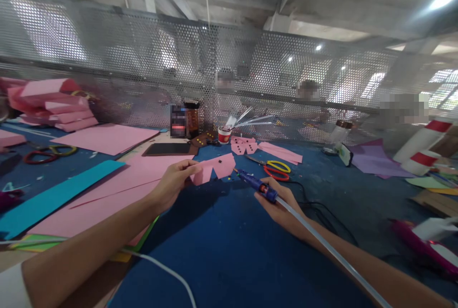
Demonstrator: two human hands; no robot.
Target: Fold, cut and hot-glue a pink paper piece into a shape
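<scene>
Between the thumb and fingers of my left hand point(175, 181) is a pink paper cutout point(224, 165) with a notch in its lower edge and a small dark square on it. My right hand point(281, 203) is wrapped round a blue glue gun point(252, 181), with a long clear glue stick point(322, 241) running out of its back end. The gun's nozzle points at the cutout's right edge; whether they touch I cannot tell. Beyond them lie a pink cutout with dark dots point(244, 145), pink paper strips point(281, 152) and scissors with red and yellow handles point(277, 168).
Pink sheets point(107, 137) and a teal strip point(64, 193) cover the left of the blue table. A paper cup point(224, 135) holds clear sticks at the back, near a dark tablet point(166, 149). A black cord point(327, 219) and a magenta glue gun point(425, 246) lie at right.
</scene>
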